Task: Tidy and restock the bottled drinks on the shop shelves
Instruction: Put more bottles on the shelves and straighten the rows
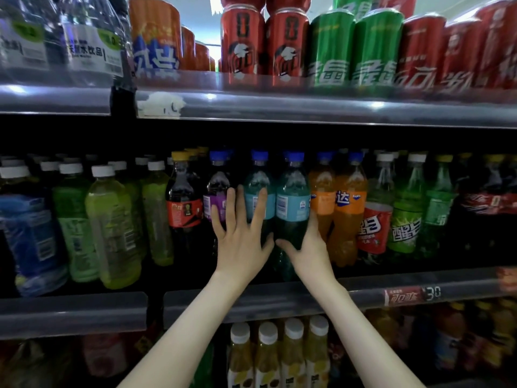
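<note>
Teal blue-capped bottles (292,203), light-blue labels

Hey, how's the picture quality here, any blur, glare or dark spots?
Head view: the cans up top are smeared by blur, glare streaks the shelf edge, the back of the middle shelf is dark, and wide-angle bending curves the edges; both hands look sharp.

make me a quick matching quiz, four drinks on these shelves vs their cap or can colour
Drinks:
1. teal-label bottle held by the right hand
2. yellow-green tea bottle
3. dark cola bottle with red label
4. Sprite can on the top shelf

Colours:
A. white cap
B. green
C. blue cap
D. yellow cap

Pairs: 1-C, 2-A, 3-D, 4-B
</note>
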Tool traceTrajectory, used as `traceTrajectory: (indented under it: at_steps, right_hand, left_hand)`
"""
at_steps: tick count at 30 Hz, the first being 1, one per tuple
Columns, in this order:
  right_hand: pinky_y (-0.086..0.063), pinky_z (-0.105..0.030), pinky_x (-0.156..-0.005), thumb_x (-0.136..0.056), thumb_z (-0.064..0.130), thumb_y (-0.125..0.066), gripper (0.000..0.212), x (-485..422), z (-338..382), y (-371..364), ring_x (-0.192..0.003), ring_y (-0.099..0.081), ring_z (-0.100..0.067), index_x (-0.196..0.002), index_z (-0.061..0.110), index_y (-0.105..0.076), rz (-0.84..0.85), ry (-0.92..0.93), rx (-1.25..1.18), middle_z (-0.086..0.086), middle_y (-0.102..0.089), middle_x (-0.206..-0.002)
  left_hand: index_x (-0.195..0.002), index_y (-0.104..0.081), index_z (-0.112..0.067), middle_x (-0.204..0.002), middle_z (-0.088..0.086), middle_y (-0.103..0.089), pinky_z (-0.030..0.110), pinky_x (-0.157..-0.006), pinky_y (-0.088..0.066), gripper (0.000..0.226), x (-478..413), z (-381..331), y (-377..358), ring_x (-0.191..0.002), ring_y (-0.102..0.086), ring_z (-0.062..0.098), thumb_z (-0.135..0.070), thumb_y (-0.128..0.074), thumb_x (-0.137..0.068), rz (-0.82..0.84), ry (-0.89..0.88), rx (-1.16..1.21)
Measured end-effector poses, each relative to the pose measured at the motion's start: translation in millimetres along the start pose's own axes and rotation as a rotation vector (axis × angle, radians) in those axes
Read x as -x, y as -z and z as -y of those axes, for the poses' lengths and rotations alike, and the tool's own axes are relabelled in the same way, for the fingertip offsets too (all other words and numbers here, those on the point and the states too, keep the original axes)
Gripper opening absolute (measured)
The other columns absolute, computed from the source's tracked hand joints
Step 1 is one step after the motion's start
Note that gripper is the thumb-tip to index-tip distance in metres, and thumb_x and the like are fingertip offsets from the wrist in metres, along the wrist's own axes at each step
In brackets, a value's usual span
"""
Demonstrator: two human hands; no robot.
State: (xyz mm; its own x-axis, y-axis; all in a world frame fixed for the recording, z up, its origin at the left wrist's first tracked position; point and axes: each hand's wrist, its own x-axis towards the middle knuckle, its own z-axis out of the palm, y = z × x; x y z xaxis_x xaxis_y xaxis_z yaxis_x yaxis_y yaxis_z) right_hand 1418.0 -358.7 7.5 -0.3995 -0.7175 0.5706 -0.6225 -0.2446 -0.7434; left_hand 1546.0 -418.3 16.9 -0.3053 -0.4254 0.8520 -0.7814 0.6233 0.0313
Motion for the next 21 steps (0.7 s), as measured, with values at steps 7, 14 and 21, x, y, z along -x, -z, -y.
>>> traceTrajectory:
  at_steps: [7,14,21]
  right_hand:
    - [-0.015,-0.003,-0.107,-0.094,0.021,-0.06,0.073,85.8,-8.1,-13.8,-0.139,-0.023,-0.005,-0.152,0.019,-0.017,-0.109,0.216,0.151,0.001,-0.031,-0.15]
    - [-0.024,-0.007,-0.104,-0.099,0.023,-0.052,0.057,205.5,-39.1,-111.1,-0.135,-0.033,-0.003,-0.15,0.024,-0.026,0.592,0.1,0.015,0.009,-0.036,-0.146]
    - [-0.041,-0.025,-0.097,-0.097,0.019,-0.052,0.047,319.8,-38.6,-220.1,-0.123,-0.051,-0.02,-0.142,0.017,-0.039,1.12,0.012,0.041,-0.002,-0.047,-0.138]
  left_hand:
    - [-0.15,-0.026,-0.019,-0.157,0.015,-0.01,0.051,-0.115,-0.005,0.068,66.8,-8.7,12.1,-0.145,-0.007,0.031,-0.023,-0.058,-0.09,0.034,-0.016,0.124]
    - [-0.144,-0.036,-0.014,-0.139,0.016,-0.05,0.038,-0.099,-0.048,0.06,236.6,34.4,58.2,-0.123,-0.053,0.03,0.005,-0.05,-0.088,0.377,0.29,0.233]
    - [-0.149,-0.025,-0.018,-0.143,0.003,-0.042,0.031,-0.096,-0.043,0.055,422.7,114.6,117.6,-0.125,-0.047,0.02,-0.02,-0.045,-0.098,0.747,0.868,0.086]
